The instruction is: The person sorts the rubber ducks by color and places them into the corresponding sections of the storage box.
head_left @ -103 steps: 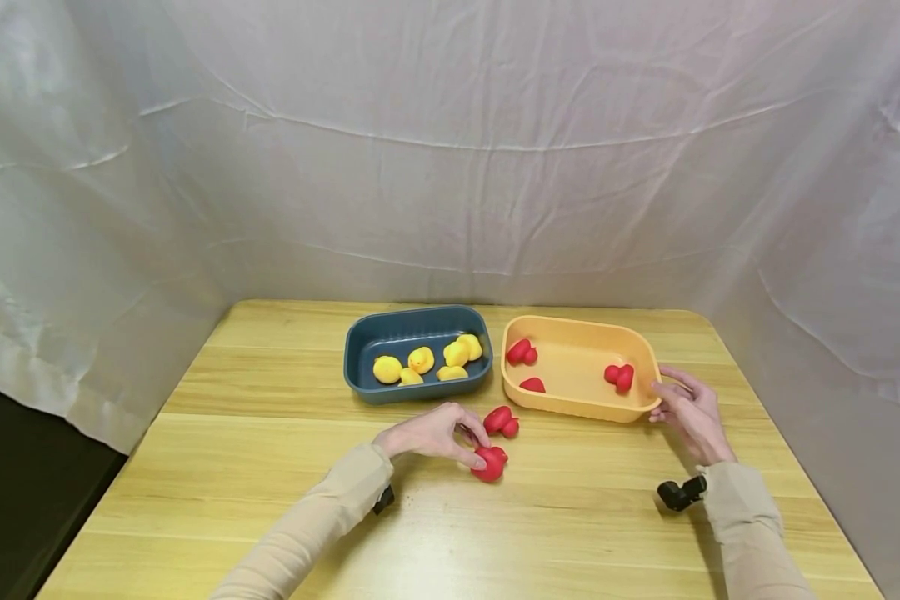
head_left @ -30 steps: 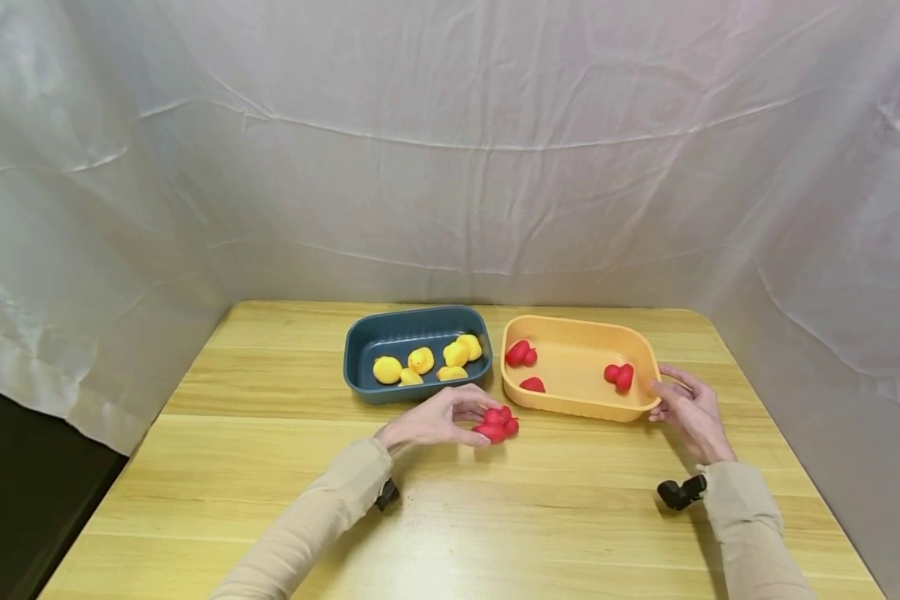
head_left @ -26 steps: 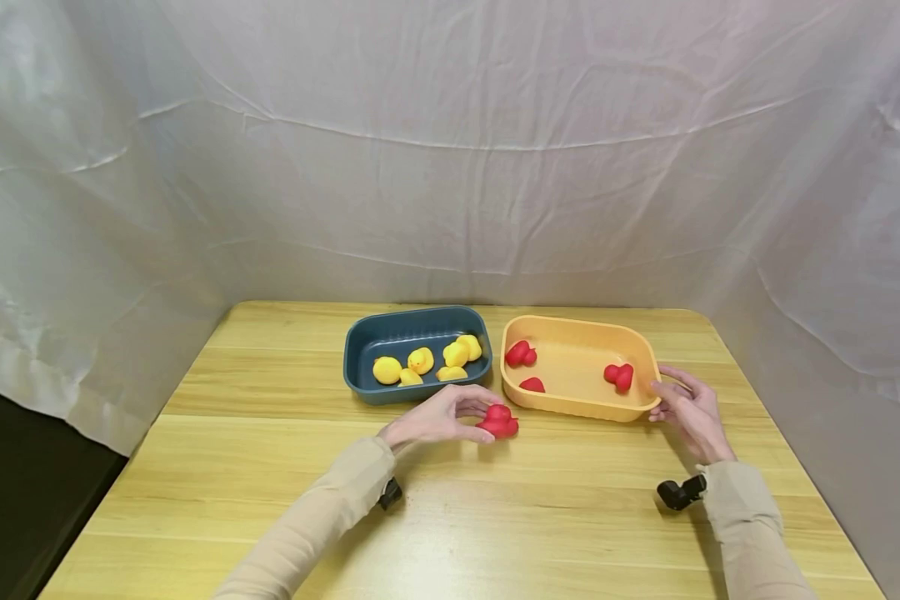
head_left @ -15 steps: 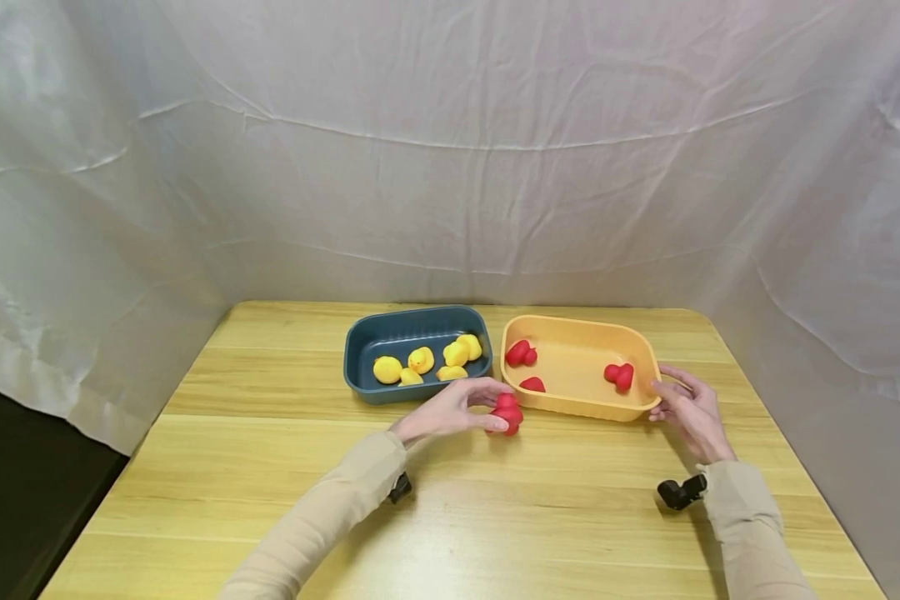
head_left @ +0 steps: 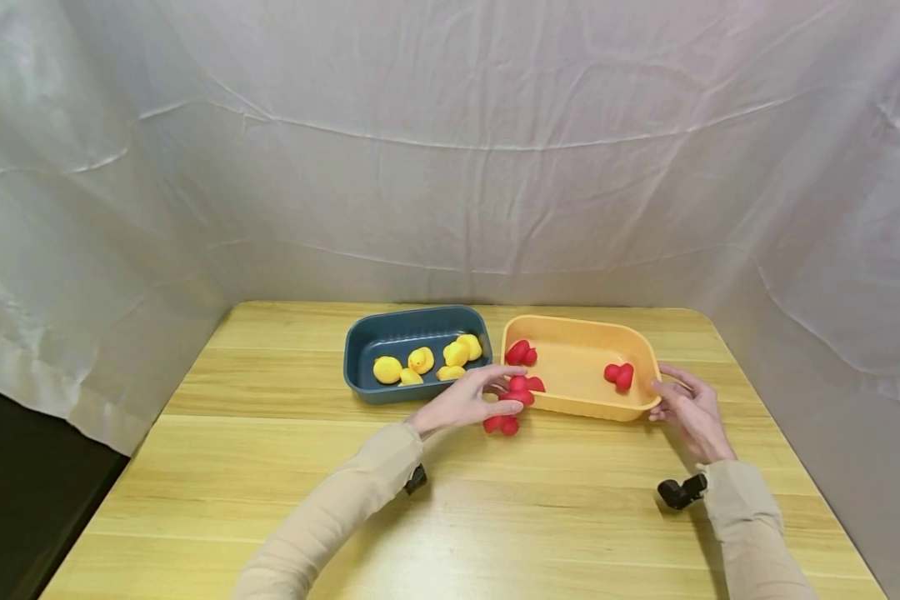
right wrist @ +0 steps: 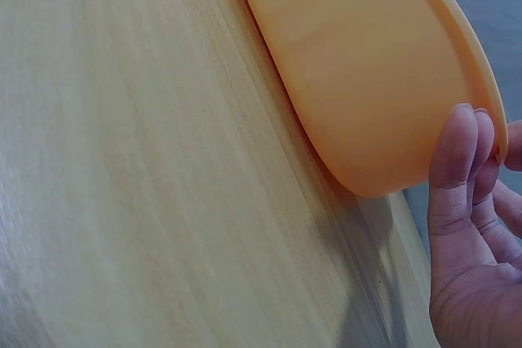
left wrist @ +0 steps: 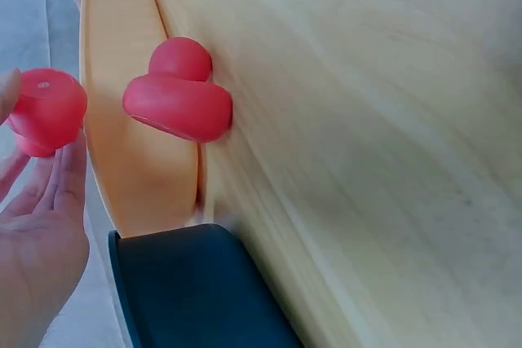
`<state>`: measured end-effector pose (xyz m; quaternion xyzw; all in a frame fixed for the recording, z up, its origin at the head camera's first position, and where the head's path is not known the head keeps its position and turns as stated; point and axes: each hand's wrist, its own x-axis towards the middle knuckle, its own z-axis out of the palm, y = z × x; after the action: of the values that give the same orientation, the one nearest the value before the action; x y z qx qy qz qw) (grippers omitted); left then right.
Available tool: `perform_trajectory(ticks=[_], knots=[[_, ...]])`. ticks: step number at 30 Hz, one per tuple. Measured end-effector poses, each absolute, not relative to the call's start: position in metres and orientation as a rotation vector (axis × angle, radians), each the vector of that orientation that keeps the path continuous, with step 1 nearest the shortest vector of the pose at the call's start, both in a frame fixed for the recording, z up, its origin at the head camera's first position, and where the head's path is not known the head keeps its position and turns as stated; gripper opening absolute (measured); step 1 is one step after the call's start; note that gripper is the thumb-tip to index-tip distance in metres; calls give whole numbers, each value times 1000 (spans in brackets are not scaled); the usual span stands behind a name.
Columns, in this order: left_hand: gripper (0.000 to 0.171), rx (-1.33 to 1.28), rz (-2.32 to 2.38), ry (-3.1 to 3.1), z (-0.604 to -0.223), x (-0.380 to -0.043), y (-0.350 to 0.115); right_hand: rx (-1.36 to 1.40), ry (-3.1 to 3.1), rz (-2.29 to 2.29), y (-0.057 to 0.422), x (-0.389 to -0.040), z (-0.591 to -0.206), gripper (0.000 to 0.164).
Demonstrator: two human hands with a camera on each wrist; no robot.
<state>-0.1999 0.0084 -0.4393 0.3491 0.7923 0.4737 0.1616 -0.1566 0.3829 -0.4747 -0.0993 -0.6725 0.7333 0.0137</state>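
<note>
My left hand [head_left: 465, 402] holds a red rubber duck [head_left: 520, 390] between thumb and fingertips, raised at the near left corner of the orange bin [head_left: 581, 407]. In the left wrist view, that duck [left wrist: 49, 107] is seen up beside the bin's rim. Below it, another red duck [left wrist: 179, 103] lies on the table against the bin's front wall. At the bin's right end, my right hand [head_left: 693, 417] pinches the rim, thumb inside and fingers outside, as the right wrist view also shows the fingers [right wrist: 453, 160] on the outer wall. Inside the bin are red ducks [head_left: 619, 377].
A dark blue bin [head_left: 420, 397] with several yellow rubber ducks [head_left: 421, 360] stands just left of the orange one. Both sit toward the back of the wooden table [head_left: 540, 517], with a pale curtain [head_left: 450, 167] behind. A black wrist camera [head_left: 678, 493] hangs under my right wrist.
My left hand took hold of the nearer red duck, passed over the other one and lifted it right and back toward the orange bin. My right hand stays on the rim.
</note>
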Motion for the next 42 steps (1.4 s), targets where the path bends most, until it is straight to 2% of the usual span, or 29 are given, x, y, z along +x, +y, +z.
perform_trajectory(ticks=[25,34,42], knots=[[58,1039,1402,2313,-429,-215,41,-296,-2094,2282,383,-156,-474,32],[59,1026,1420,2323,-429,-218,50,-292,-2085,2291,382,-156,-475,36],[58,1013,1419,2328,-429,-220,58,-301,-2093,2289,383,-157,-474,33]])
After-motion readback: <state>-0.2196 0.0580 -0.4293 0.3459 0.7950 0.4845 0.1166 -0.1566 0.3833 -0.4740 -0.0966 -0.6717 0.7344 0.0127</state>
